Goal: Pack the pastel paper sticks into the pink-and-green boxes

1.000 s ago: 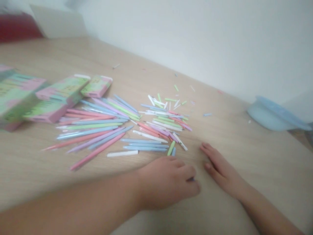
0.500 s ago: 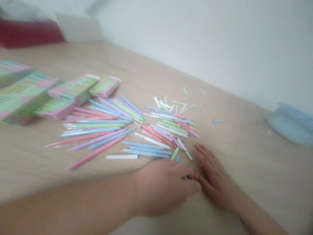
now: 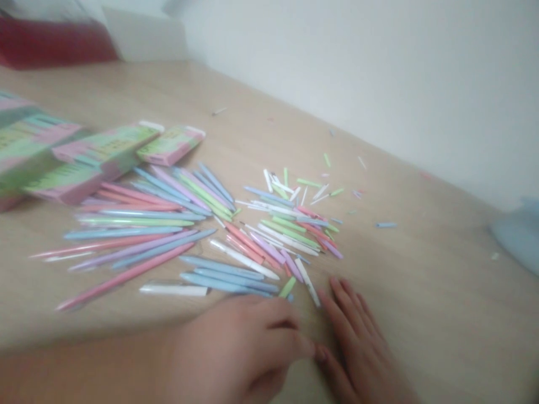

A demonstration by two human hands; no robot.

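Observation:
My left hand [image 3: 248,342] is low in the middle of the head view, its fingers curled together; anything inside them is hidden. Its fingertips meet the thumb of my right hand [image 3: 357,336], which rests on the table with fingers stretched out. Just beyond both hands lie pastel pen parts: blue barrels [image 3: 231,281], a short green piece [image 3: 288,287] and a white piece with dark marks [image 3: 307,281] close to my right fingertips. Longer pink, purple, blue and green pens [image 3: 130,247] fan out to the left. Motion blurs the picture.
Several green-and-pink boxes [image 3: 109,146] stand at the left. Small white and green bits [image 3: 309,182] are scattered toward the wall [image 3: 357,67]. A pale blue object [image 3: 517,235] sits at the right, a red one [image 3: 59,42] at the back left.
The view has shifted, so hands and near pens appear lower. My left hand has drawn back somewhat to the left; its fingers stay curled. The pens lie much as before.

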